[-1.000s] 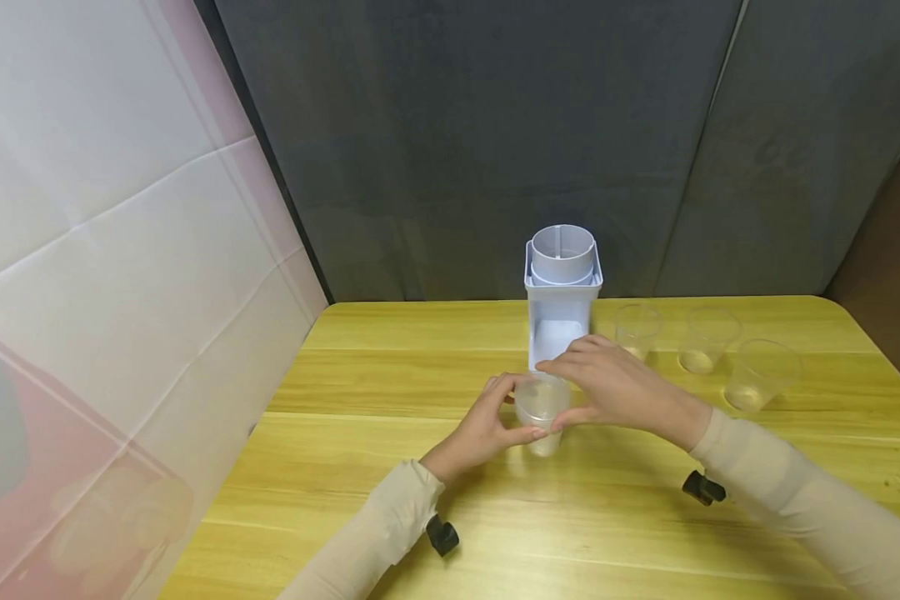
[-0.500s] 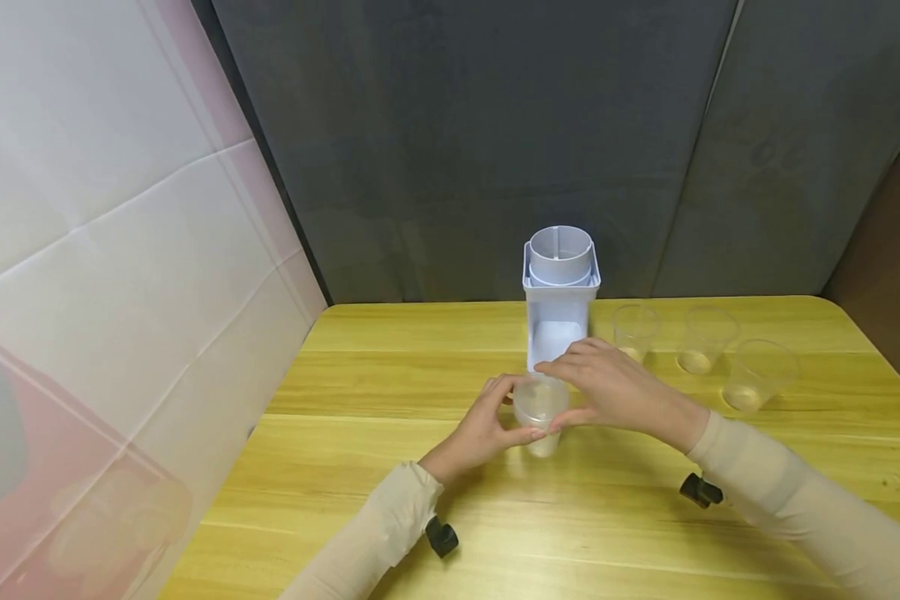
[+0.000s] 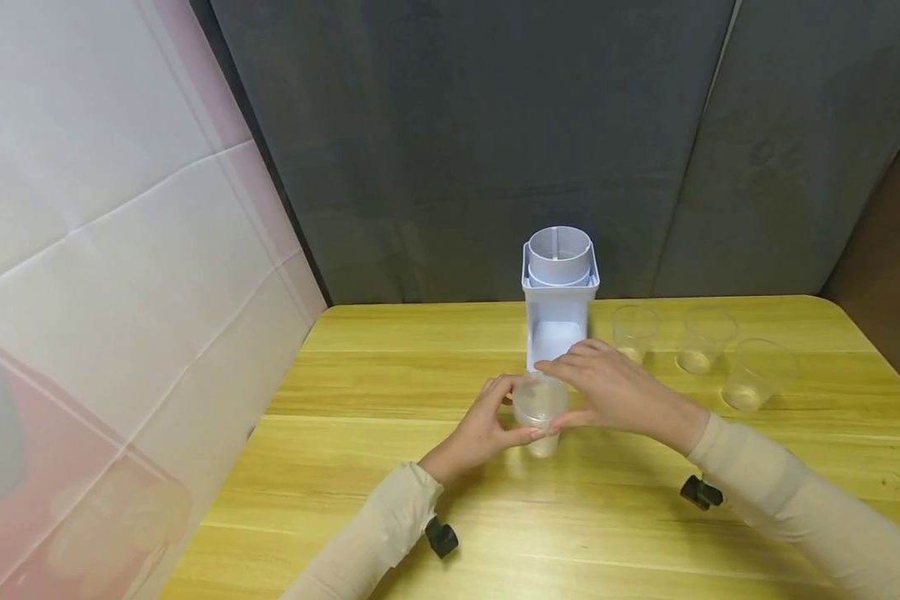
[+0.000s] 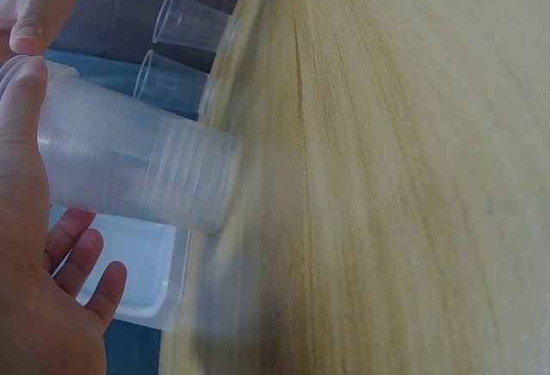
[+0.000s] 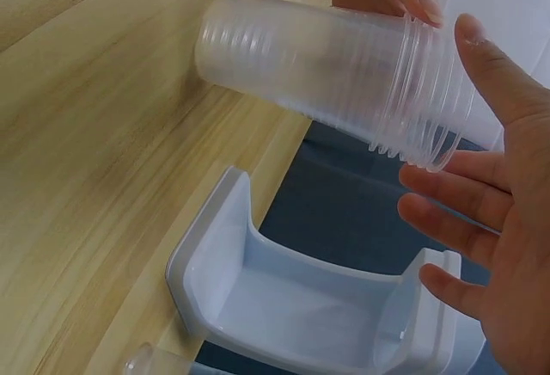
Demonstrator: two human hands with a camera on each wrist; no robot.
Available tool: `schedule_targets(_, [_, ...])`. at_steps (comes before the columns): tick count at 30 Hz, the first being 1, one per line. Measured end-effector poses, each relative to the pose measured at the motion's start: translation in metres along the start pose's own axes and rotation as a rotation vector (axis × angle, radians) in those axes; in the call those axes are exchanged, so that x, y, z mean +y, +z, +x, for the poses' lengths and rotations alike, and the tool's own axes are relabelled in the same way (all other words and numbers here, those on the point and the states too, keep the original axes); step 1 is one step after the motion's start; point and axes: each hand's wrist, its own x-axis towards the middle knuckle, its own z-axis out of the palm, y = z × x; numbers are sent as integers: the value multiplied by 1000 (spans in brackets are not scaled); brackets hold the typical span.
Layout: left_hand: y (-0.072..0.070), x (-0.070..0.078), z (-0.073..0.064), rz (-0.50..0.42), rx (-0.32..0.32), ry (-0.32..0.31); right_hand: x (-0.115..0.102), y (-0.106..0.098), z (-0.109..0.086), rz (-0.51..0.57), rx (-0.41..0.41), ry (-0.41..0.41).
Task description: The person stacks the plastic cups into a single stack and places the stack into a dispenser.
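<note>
A stack of nested clear plastic cups (image 3: pixel 542 408) stands on the table in front of me, its rims upward. On its left side my left hand (image 3: pixel 476 435) grips it near the top with thumb and fingers. My right hand (image 3: pixel 617 388) curves thumb and fingers around the rims from the other side. Several rims sit closely layered on the stack (image 5: pixel 335 70) in the right wrist view. Just behind it is a pale blue-white plastic holder (image 3: pixel 562 302) with a round ring on top and an open front, its lower part partly hidden by the right hand.
Three single clear cups stand apart at the right rear: the nearest cup (image 3: pixel 747 396), a middle cup (image 3: pixel 695 361) and one (image 3: pixel 634 325) partly behind the right hand. A dark partition (image 3: pixel 457 167) rises behind the wooden table (image 3: pixel 390 367); a white panel (image 3: pixel 120 292) borders the left.
</note>
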Motion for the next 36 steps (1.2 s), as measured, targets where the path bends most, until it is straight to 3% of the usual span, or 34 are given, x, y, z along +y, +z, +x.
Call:
schedule_targets(10, [0,1,0,-36,5,-22,15,-5,-3,42,-24,128])
schedule_targets(21, [1,0,-1,-49,12,-32,54,-12,-13,25,-51,292])
schedule_targets(31, [2,-1,-1,-43,13,-36,85,-20,-27,11,-74,404])
schedule_targets(36, [2,-1,0,-39,12,-37,94,-23,-32,-15,-68,420])
